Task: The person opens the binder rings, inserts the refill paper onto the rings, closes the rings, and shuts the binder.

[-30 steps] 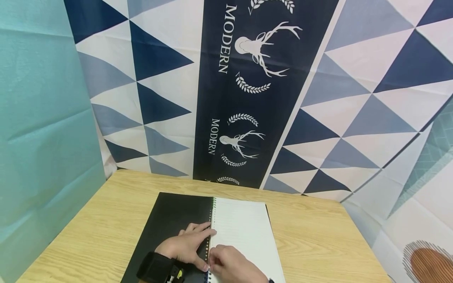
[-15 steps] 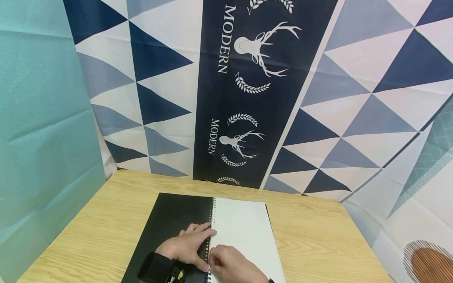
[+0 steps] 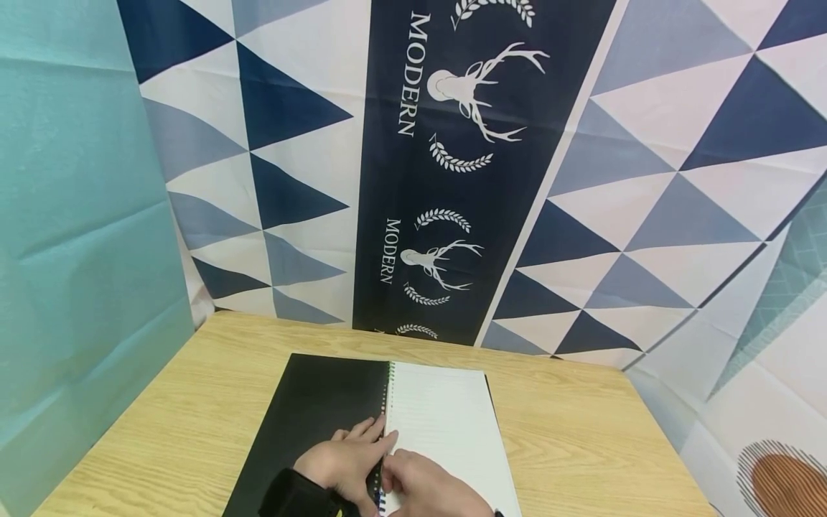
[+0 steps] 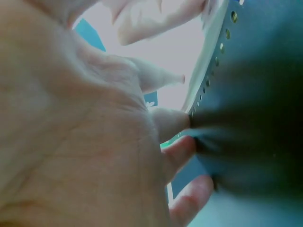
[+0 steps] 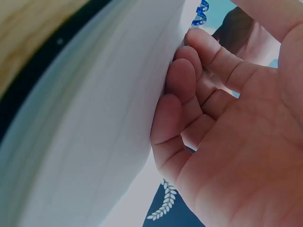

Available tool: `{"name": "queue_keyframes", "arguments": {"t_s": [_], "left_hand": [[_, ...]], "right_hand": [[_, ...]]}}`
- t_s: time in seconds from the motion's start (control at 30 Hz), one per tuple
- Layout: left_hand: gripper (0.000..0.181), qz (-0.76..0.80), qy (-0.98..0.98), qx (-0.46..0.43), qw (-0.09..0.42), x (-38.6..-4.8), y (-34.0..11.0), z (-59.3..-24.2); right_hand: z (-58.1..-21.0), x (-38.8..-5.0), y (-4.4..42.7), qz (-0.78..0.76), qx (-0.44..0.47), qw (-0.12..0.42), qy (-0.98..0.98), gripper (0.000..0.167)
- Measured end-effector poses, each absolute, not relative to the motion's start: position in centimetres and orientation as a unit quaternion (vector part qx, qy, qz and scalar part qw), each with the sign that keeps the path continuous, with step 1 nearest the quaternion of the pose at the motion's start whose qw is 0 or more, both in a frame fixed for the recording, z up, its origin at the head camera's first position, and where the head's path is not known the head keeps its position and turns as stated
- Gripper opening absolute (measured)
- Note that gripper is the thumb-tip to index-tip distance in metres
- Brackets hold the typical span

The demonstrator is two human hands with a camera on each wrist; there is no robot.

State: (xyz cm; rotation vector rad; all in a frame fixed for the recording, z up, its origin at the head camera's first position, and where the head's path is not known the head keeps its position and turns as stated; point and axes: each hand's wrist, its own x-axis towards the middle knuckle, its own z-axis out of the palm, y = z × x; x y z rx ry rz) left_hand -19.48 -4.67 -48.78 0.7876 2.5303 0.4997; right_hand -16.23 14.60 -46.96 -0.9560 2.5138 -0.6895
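Observation:
A spiral notebook lies spread flat, its black cover [image 3: 323,391] on the left and a white ruled page [image 3: 446,409] on the right. Punched holes line the cover's inner edge. The spiral coil looks green at the far end and blue [image 5: 200,13] near the hands. My left hand [image 3: 345,459] rests on the cover beside the spine, fingers extended, fingertips pressing at the holes in the left wrist view. Across the spine, my right hand [image 3: 436,488] has curled fingers against the page. Its thumb and index finger pinch at the spine just by the blue coil; the exact pinch point is hidden.
The notebook lies on a light wooden table [image 3: 555,438]. Behind it hangs a patterned cloth [image 3: 426,179] with triangles and deer heads. A turquoise sheet [image 3: 77,251] hangs along the left side. A dark wrist strap [image 3: 297,495] is on the left wrist.
My left hand has slid a little toward me along the spine, its thumb now lower and closer to the right hand's fingers. The right hand and notebook stay nearly still.

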Motion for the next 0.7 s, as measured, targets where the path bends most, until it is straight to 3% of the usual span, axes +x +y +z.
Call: {"name": "queue_keyframes", "arguments": {"t_s": [0.7], "left_hand": [[0.115,0.19,0.914,0.274,0.231,-18.9,-4.6,-47.3]], "right_hand": [[-47.0,-16.3,14.6,-0.27,-0.324,0.195,0.885,0.025]]}}
